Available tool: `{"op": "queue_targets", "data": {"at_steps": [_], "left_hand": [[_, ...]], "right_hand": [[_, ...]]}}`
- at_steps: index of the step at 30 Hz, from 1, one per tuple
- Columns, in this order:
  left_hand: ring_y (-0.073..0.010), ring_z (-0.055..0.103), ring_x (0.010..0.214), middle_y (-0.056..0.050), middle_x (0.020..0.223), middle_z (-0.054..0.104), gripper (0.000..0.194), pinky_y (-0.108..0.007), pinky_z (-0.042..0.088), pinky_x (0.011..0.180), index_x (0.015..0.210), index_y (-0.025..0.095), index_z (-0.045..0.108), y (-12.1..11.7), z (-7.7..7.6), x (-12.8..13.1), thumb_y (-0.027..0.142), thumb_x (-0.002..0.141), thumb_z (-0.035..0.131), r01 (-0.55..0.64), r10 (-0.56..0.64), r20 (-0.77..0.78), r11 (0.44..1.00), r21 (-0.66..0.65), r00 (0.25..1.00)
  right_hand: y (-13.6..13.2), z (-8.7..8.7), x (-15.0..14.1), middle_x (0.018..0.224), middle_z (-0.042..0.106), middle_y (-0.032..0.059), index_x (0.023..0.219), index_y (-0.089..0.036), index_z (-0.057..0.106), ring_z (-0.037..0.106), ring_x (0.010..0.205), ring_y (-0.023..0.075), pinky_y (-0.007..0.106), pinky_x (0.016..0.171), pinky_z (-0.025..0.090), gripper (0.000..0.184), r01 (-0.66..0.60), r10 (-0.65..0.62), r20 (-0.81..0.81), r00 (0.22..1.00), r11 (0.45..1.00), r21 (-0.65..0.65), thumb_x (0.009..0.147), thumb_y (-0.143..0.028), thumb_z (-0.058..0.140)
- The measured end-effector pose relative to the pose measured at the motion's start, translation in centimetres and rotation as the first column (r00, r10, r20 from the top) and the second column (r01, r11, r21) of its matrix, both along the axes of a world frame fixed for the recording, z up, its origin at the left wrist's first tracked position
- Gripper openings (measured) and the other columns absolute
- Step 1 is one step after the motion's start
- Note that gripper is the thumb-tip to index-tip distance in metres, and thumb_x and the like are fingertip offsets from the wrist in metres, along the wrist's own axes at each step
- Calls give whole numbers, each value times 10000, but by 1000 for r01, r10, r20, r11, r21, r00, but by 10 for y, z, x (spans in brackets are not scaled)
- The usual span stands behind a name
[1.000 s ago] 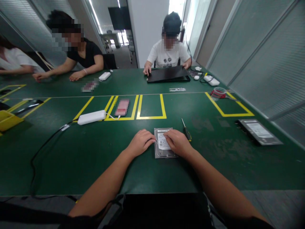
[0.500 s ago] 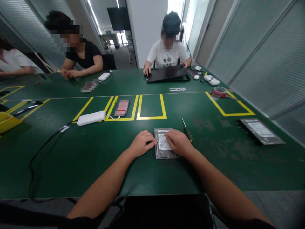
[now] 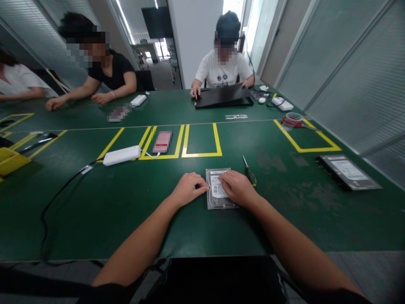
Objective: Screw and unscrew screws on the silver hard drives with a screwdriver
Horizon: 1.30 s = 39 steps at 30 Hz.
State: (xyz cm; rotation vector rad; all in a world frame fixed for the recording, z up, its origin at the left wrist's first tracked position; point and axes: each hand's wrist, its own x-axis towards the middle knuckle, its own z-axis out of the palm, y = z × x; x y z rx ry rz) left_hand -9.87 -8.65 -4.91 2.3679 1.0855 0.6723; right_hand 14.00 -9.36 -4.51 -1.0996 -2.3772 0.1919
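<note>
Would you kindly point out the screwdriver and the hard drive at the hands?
Screwdriver [image 3: 251, 175]: head view, on its dark handle.
Hard drive [image 3: 217, 192]: head view, on its white label.

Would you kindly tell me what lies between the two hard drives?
In the head view, a screwdriver lies on the table between the near drive and the other drive; the right hand covers part of the near drive.

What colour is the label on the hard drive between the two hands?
The hard drive label is white with dark print (head view).
</note>
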Motion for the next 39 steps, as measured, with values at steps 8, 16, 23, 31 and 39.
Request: {"op": "queue_targets", "data": {"at_steps": [8, 16, 23, 31, 39], "left_hand": [[-129, 610, 704, -7, 773, 708, 113, -240, 453, 674, 835, 173, 751, 0, -4, 3, 271, 788, 724, -84, 141, 182, 954, -288, 973], [-132, 598, 717, -18, 790, 703, 170, -249, 460, 696, 874, 153, 739, 3, -5, 1, 304, 803, 705, -26, 101, 202, 939, -343, 974], [-141, 620, 744, -28, 830, 718, 166, -272, 476, 731, 893, 167, 749, 3, -8, -1, 306, 812, 706, -14, 79, 199, 951, -310, 977], [-133, 629, 747, -32, 853, 728, 159, -279, 486, 747, 931, 176, 752, 8, -11, -5, 272, 817, 696, 54, 23, 228, 944, -325, 973], [-128, 616, 748, -25, 856, 717, 162, -274, 481, 743, 941, 170, 741, 8, -10, -5, 267, 827, 679, 66, 2, 209, 946, -318, 978]], "right_hand": [[-1, 1, 0, 953, 700, 106, 979, -158, 675, 635, 918, 200, 324, 862, 482, 230, 2, -2, 0, 1000, 1000, 10, 931, -193, 453], [0, 8, 4, 948, 688, 98, 970, -165, 664, 604, 891, 206, 319, 840, 454, 248, 121, -124, 56, 991, 991, 55, 941, -217, 424], [2, 16, 16, 990, 607, 166, 1052, -149, 594, 557, 884, 260, 358, 734, 439, 253, 572, -589, 241, 772, 808, 144, 883, -327, 530], [6, 28, 33, 1096, 594, 192, 1086, -140, 550, 611, 1003, 327, 414, 748, 497, 379, 721, -619, 453, 642, 688, -82, 887, -460, 511], [11, 30, 50, 1039, 675, 216, 1080, -136, 581, 679, 966, 343, 465, 775, 514, 454, 749, -532, 572, 625, 616, -245, 869, -530, 495]]}}
